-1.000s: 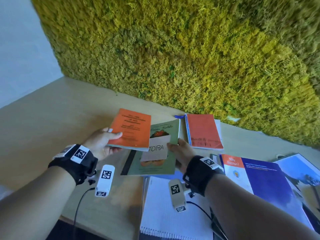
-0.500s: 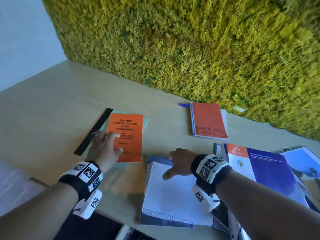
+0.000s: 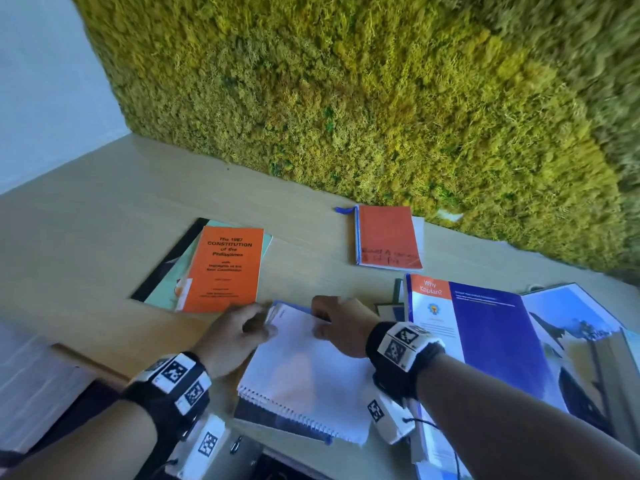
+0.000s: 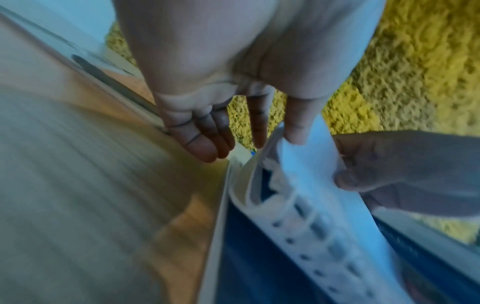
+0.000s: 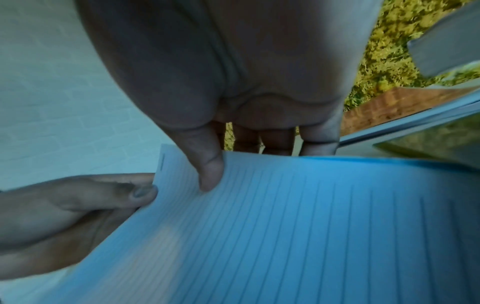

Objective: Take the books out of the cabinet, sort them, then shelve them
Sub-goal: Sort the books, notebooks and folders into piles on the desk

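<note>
Gripping the far edge of the spiral notebook [image 3: 304, 372], both hands worked the same top sheets. Left hand [image 3: 232, 337] had its fingers [image 4: 296, 127] curled on the far-left corner, thumb on top of the page. Right hand [image 3: 343, 323] pinched the far edge just beside it, thumb on the lined page, fingers [image 5: 275, 142] behind it. Top sheets were lifted off the stack; the notebook sat at the near edge of the table [image 3: 104, 244], spiral binding toward the person. Right of it lay a blue Kaplan brochure [image 3: 485, 327]. Farther left, the orange Constitution book [image 3: 223, 268] lay flat on a pale green book [image 3: 166, 282]. Farther right, a small orange notebook [image 3: 388, 237] lay near the moss wall [image 3: 346, 98].
</note>
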